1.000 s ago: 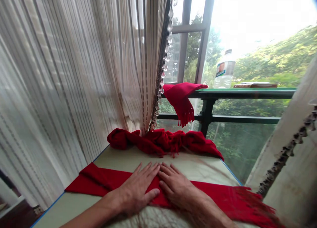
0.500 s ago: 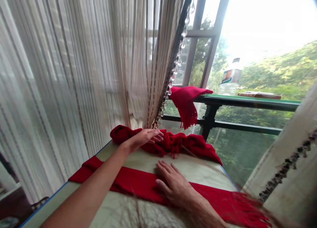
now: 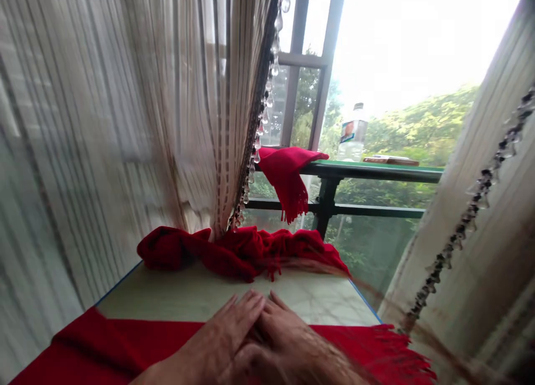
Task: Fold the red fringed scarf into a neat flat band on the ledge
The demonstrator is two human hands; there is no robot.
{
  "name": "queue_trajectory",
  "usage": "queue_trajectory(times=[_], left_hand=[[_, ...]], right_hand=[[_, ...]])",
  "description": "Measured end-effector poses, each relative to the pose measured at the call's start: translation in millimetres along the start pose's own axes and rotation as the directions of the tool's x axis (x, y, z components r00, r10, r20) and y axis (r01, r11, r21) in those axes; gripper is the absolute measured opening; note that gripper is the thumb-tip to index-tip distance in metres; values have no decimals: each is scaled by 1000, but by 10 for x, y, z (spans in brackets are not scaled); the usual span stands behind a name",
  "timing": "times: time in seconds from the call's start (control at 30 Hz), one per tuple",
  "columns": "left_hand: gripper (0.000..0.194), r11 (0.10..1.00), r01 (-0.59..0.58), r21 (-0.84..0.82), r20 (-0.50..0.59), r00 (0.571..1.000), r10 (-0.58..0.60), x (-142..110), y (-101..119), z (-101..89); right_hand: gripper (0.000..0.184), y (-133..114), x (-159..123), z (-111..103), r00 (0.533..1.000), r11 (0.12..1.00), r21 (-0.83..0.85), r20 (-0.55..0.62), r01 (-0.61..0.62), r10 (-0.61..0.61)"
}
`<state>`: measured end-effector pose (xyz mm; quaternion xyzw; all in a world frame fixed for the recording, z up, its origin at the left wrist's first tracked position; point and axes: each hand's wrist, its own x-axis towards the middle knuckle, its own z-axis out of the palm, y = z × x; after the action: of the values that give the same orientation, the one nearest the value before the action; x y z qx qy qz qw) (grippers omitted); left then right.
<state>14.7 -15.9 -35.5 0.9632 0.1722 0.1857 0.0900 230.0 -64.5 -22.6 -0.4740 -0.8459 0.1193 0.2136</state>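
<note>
A red fringed scarf (image 3: 104, 349) lies stretched across the near side of a pale tabletop (image 3: 200, 296). My left hand (image 3: 217, 343) rests flat on its middle, fingers stretched out and partly over my right hand (image 3: 288, 343), which also lies flat on the scarf. Both hands hold nothing. A second red scarf (image 3: 234, 251) lies crumpled along the table's far edge. A third red scarf (image 3: 288, 170) hangs over the balcony rail beyond it.
Sheer striped curtains with beaded trim hang at left (image 3: 125, 123) and right (image 3: 480, 218). A dark rail with a green top (image 3: 376, 172) carries a plastic bottle (image 3: 351, 133) and a flat brown thing (image 3: 390, 160). Trees show outside.
My left hand has come back from the crumpled scarf at the far edge and now lies over my right hand on the flat scarf. The view has moved nearer and lower.
</note>
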Motion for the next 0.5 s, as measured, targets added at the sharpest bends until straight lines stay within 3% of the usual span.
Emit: queue_trajectory(times=[0.1, 0.23, 0.37, 0.5], left_hand=[[94, 997, -29, 77, -34, 999, 32, -24, -51, 92], [85, 993, -34, 114, -1, 999, 34, 50, 22, -14], [75, 995, 26, 95, 92, 995, -35, 16, 55, -55], [76, 997, 39, 61, 83, 996, -44, -51, -17, 66]], right_hand=[[38, 185, 24, -91, 995, 995, 35, -45, -89, 91], [38, 389, 44, -57, 973, 985, 0, -158, -170, 168], [35, 338, 62, 29, 965, 989, 2, -216, -151, 148], [34, 230, 79, 42, 969, 988, 9, -193, -157, 156]])
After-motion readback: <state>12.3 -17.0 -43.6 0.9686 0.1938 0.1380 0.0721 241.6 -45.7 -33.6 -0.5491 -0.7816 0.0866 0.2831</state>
